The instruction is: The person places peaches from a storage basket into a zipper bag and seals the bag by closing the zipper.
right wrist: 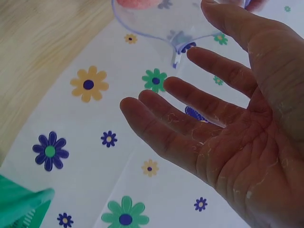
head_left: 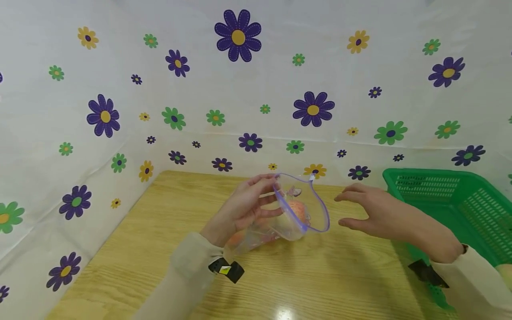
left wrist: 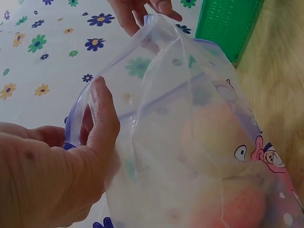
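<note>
A clear zip bag with a purple zip edge and printed cartoon figures is held above the wooden table, its mouth gaping toward the right. Inside it, several round red-and-yellow fruits show through the plastic; they look like peaches or apples. My left hand grips the bag's rim at the left side of the mouth, thumb and fingers around the plastic. Just right of the mouth, my right hand is apart from the bag in the head view. Its fingers are spread and the palm holds nothing.
At the right stands a green plastic basket with slotted walls, partly behind my right forearm. A pale round thing shows in it at the frame's edge. A white flowered sheet hangs behind the wooden table and along its left side.
</note>
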`<action>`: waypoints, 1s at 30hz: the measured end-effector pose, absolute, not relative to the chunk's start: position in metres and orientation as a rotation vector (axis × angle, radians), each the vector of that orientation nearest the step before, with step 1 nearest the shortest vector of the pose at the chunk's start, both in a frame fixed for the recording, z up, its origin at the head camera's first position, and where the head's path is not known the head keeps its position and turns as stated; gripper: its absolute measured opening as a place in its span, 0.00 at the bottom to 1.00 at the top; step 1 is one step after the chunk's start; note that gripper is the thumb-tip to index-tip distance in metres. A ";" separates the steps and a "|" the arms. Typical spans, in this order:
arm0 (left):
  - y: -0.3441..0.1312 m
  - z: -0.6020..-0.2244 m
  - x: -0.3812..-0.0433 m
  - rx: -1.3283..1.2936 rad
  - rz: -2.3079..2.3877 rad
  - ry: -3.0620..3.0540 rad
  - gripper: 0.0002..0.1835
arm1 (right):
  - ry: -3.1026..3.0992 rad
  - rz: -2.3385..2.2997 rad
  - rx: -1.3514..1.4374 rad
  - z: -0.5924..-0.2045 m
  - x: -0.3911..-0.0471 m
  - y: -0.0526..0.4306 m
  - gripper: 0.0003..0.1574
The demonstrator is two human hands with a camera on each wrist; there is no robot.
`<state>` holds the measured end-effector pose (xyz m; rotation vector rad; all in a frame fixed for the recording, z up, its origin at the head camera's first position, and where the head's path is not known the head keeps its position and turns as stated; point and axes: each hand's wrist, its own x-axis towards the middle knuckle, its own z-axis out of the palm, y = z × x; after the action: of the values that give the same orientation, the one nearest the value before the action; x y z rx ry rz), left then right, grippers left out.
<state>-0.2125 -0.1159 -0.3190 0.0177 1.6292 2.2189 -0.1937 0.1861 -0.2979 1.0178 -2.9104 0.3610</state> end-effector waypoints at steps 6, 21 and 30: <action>-0.114 -0.322 -0.211 -0.004 2.212 1.640 0.20 | -2.891 0.316 0.967 -0.300 -0.189 0.209 0.27; -0.111 -0.334 -0.208 -0.030 2.224 1.607 0.19 | -2.897 0.197 0.859 -0.302 -0.184 0.269 0.27; -0.108 -0.337 -0.208 -0.014 2.218 1.607 0.18 | -3.097 0.108 0.737 -0.313 -0.183 0.309 0.27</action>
<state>-0.2081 -0.1084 -0.3370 -0.0135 1.6070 2.2175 -0.1829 0.3091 -0.3133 0.7372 -3.0968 0.1077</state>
